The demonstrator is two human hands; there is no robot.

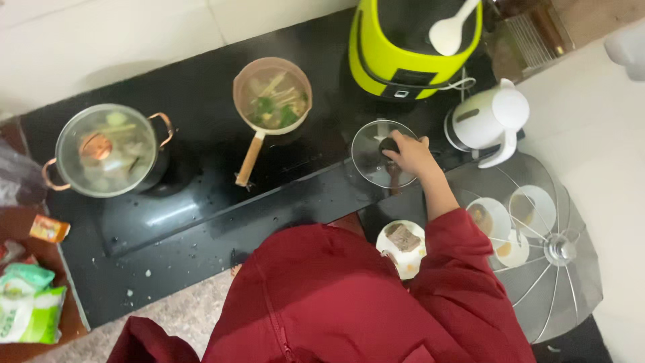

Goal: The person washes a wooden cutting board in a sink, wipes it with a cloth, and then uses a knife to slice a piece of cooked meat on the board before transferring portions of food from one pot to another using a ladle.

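Observation:
My right hand (411,153) grips the dark knob of a round glass lid (371,165), which sits low over the black countertop (201,222), just right of the cooktop. Whether the lid rests on the counter or hovers, I cannot tell. An uncovered beige saucepan (272,94) with a wooden handle holds broth with greens, up and to the left of the lid. My left hand is out of view; only its red sleeve (144,339) shows at the bottom left.
A steel pot (107,149) with copper handles and a fogged glass lid stands at the left. Behind the lid are a lime-green rice cooker (403,57) with a white spoon (451,28) and a white kettle (489,119). A mesh food cover (571,289) over bowls is on the right, a small plate (403,247) beside it, snack packets (27,302) far left.

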